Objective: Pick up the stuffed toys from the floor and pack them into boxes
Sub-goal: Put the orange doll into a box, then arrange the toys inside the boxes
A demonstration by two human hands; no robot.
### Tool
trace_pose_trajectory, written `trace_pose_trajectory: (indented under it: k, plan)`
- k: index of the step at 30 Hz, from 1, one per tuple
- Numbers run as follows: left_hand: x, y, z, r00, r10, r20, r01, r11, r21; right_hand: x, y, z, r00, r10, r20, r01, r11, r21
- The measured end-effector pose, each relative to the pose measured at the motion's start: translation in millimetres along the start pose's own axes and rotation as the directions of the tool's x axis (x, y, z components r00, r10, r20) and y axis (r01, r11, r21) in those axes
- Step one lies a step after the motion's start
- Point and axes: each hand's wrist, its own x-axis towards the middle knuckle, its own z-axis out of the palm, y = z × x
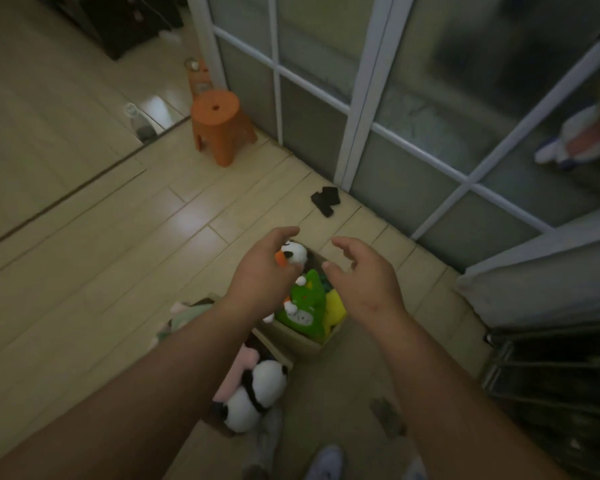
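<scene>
We see our left hand (pixel 264 268) curved about a white-and-black stuffed toy (pixel 295 252) above the cardboard box (pixel 305 344), gripping or merely touching we cannot tell; our right hand (pixel 364 275) hangs slack-fingered, holding nothing; a green cat plush (pixel 302 306) sits inside; a panda plush (pixel 253 393) lies nearer us.

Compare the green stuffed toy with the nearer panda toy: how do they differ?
Colour: the green stuffed toy is bright green; the panda toy is white with black bands. Place: the green stuffed toy sits upright in a cardboard box; the panda toy lies beside a pink toy. Both are plush.
</scene>
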Motion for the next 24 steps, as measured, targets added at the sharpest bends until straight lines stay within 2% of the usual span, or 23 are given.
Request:
trace_pose_trajectory:
  k: [5,12,18,21,24]
  plan:
    - [-61.9,35.0,-45.6,0.999,-0.041,0.009,0.041,0.999,0.01,-52.8,-42.7,-38.2,1.0,-0.004,-0.005,0.004,1.0,-0.003]
    - [-86.2,60.4,-110.4,0.996,0.062,0.057,-0.068,0.993,0.092,-94.8,-95.0,-53.3,0.996,-0.037,-0.076,0.034,0.999,-0.042]
    - [-41.1,51.8,-166.6,0.961,0.245,0.13,-0.253,0.966,0.053,-86.2,-144.8,-17.5,0.974,0.027,-0.226,-0.035,0.999,-0.036]
    - [-18.2,39.5,-198.7,0.917,0.317,0.24,-0.337,0.94,0.047,-87.9,-173.0,13.7,0.935,0.091,-0.344,-0.097,0.995,0.0]
    - [-5.5,30.8,-229.6,0.866,0.357,0.351,-0.391,0.92,0.028,-100.4,-199.3,44.6,0.877,0.189,-0.443,-0.156,0.982,0.109]
